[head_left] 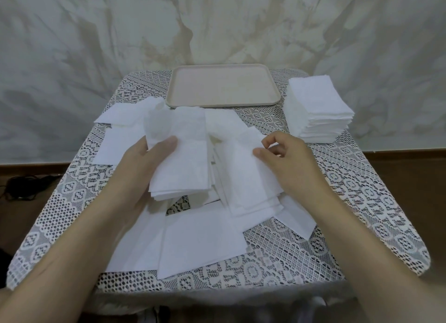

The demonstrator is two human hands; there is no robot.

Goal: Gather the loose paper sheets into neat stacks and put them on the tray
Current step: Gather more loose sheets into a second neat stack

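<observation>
Left hand (135,175) holds a paper bundle (181,165) from below.

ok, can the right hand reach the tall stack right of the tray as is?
Probably yes: the stack sits just beyond the right hand with only lace cloth between, though it is pinching a loose sheet.

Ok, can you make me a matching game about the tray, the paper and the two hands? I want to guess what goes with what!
Things:
1. tray
2. neat stack
3. left hand
4. right hand

Places and states:
A. pinches the edge of a sheet
B. at the far end, nothing on it
C. holds a bundle of sheets
D. on the lace cloth, right of the tray

Pairs: 1-B, 2-D, 3-C, 4-A.
</observation>
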